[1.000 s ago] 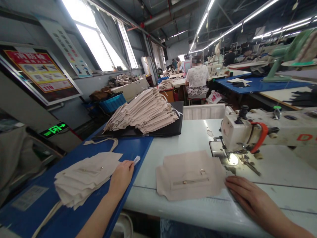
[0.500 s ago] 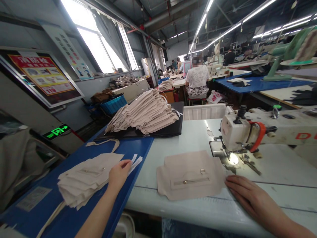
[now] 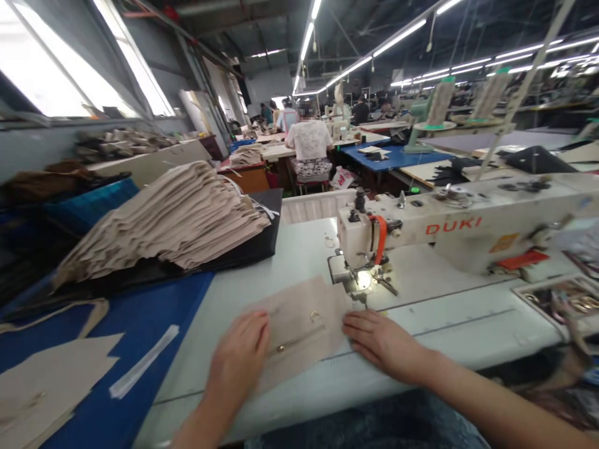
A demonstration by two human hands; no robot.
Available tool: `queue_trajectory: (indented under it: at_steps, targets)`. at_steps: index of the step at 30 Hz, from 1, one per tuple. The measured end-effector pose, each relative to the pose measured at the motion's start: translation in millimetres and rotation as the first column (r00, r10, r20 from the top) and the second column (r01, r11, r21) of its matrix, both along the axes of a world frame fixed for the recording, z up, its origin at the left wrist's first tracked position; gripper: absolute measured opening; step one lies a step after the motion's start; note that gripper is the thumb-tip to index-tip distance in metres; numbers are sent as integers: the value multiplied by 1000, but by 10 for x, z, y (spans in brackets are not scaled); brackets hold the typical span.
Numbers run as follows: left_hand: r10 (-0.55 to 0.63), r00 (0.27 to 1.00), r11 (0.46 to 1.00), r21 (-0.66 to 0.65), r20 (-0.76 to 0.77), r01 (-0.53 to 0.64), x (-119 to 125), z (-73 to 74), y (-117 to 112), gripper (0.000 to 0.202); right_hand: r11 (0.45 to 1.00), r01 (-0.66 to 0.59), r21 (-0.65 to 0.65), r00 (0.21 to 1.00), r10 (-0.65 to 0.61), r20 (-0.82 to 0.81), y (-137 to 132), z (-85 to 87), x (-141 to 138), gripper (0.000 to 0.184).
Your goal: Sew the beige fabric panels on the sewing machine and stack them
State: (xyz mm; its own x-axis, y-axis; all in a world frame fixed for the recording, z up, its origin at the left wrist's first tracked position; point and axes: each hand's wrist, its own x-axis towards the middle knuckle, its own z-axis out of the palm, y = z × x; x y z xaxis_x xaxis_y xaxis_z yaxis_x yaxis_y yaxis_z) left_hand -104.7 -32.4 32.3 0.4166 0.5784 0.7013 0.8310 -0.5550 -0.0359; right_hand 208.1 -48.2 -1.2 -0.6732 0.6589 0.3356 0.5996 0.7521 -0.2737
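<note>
A beige fabric panel (image 3: 304, 318) with a zipper and a small metal ring lies on the pale sewing table (image 3: 290, 249), in front of the white DUKI sewing machine (image 3: 449, 231). My left hand (image 3: 238, 362) rests flat on the panel's left part, fingers stretched forward. My right hand (image 3: 381, 343) lies flat at the panel's right edge, fingertips touching the cloth, just below the lit needle area (image 3: 362, 279). Neither hand holds anything.
A tall pile of beige panels (image 3: 173, 218) sits on a black sheet at the left. A blue board (image 3: 145, 318) carries a white strip (image 3: 143, 363) and more beige pieces (image 3: 42, 380). A tray of small parts (image 3: 561, 299) lies at the right. A person (image 3: 309, 146) sits ahead.
My left hand left the beige stack and strips on the blue board and moved right onto the zippered panel. My head turned right, so everything shifted left in view.
</note>
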Motion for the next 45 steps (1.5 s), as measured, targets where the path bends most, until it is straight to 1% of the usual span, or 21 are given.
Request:
queue_trajectory:
  at_steps: [2,4,6,8,11,16,19,22,25,29,31,36,41,45]
  targets:
    - [-115,993,993,-24,-21,114,481,-150,63,23,998,32,-44,999,-32,13,-27,37,-20,33]
    - [-204,978,978,-48,-52,202,849,-279,136,25,995,52,-86,998,-50,29,-65,60,-26,36]
    - [-244,967,967,-89,-73,237,1069,-371,217,26,991,61,-118,998,-57,37,-99,70,-16,39]
    - [-237,968,964,-144,-82,224,1154,-420,291,25,988,66,-139,997,-61,38,-121,66,2,42]
    - [-238,966,957,-196,-102,215,1144,-425,360,26,984,74,-161,997,-69,37,-131,53,31,44]
    - [-292,946,934,-255,-143,250,1107,-356,395,27,981,74,-182,997,-68,36,-123,57,43,45]
    - [-324,923,919,-302,-209,254,1130,-331,417,31,982,69,-174,997,-63,35,-120,54,42,45]
    - [-347,908,907,-328,-233,263,1160,-331,439,28,986,69,-148,997,-65,32,-123,34,39,45]
    - [-351,916,909,-305,-197,283,1183,-344,451,24,989,76,-126,997,-73,28,-131,19,32,44]
    - [-313,940,940,-184,-132,287,1197,-357,470,24,989,82,-122,996,-78,36,-138,26,26,43]
    - [-308,945,945,-145,-106,292,1205,-360,482,25,990,80,-119,996,-76,39,-137,27,28,43]
    - [-359,926,921,-206,-113,332,1215,-380,493,29,992,78,-102,997,-75,33,-136,8,35,43]
    - [-339,938,927,-196,-72,320,1195,-426,503,28,993,68,-92,997,-65,30,-136,9,32,43]
    - [-350,935,921,-199,-53,333,1189,-443,515,29,992,74,-104,997,-71,29,-136,15,35,43]
